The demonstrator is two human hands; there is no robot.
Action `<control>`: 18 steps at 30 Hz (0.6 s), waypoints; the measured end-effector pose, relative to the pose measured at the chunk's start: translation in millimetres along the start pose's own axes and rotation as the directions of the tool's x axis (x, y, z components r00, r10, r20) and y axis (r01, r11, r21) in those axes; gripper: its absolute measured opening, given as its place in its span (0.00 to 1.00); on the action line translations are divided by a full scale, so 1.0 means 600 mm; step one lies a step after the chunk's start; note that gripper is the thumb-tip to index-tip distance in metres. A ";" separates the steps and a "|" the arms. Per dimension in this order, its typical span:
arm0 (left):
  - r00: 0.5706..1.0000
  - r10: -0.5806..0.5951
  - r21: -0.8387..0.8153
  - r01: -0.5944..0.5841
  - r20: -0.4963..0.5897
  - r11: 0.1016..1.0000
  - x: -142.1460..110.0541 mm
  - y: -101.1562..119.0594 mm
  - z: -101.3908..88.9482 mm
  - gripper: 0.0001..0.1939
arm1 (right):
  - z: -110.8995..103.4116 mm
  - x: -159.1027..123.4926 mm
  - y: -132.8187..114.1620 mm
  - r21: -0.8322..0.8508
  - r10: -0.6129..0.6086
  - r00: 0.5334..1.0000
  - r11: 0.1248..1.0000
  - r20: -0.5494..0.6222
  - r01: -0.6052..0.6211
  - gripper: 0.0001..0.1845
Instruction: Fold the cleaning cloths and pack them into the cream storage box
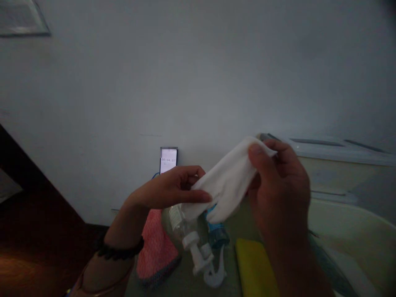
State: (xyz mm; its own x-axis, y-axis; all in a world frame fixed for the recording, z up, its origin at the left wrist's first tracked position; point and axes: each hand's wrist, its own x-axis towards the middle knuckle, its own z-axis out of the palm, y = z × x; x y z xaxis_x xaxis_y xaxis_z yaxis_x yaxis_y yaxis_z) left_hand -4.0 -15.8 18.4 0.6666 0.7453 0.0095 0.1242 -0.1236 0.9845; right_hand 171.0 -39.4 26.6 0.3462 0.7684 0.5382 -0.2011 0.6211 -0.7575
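A soft white cloth (pixel 230 173) is stretched between my two hands, in the air above several bottles. My left hand (pixel 176 187) pinches its lower left part between thumb and fingers. At the upper right end, my right hand (pixel 275 177) grips it with the thumb on top. Two loose ends of the cloth hang down in the middle. Below it lie a clear pump bottle (pixel 176 218) with a white pump head and a blue bottle (pixel 216 231), both partly covered by the cloth. Whether the cloth is folded or a sewn piece, I cannot tell.
A pink towel (pixel 156 247) lies left of the bottles, and a yellow cloth or sponge (pixel 255 268) to the right. A phone showing a timer (pixel 168 161) leans against the wall (pixel 198 82). A pale basin (pixel 355 218) stands at the right.
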 end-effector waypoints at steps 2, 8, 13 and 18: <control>1.000 -0.004 -0.038 0.005 0.011 0.999 -0.003 0.001 -0.003 0.11 | -0.003 0.001 -0.005 0.067 -0.050 0.998 0.996 -0.040 0.052 0.09; 0.998 -0.007 0.132 -0.001 0.056 0.991 -0.016 0.003 -0.021 0.14 | -0.008 0.002 -0.016 0.152 0.072 0.997 0.986 0.025 -0.075 0.09; 0.997 0.016 0.137 -0.025 0.071 0.990 -0.023 0.011 -0.024 0.04 | -0.007 0.011 -0.022 0.298 0.193 0.979 0.940 -0.059 -0.168 0.12; 0.995 0.026 0.145 -0.039 0.093 0.989 -0.024 0.019 -0.018 0.03 | -0.013 0.012 -0.027 0.318 0.225 0.970 0.930 -0.097 -0.184 0.13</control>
State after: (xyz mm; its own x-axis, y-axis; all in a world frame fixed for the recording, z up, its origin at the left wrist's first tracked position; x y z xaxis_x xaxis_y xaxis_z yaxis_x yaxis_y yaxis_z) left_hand -20.1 -20.7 31.3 0.7352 0.6776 0.0183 0.2035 -0.2464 0.9476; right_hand 183.7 -45.3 40.0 0.3797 0.8696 0.3156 -0.5418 0.4855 -0.6861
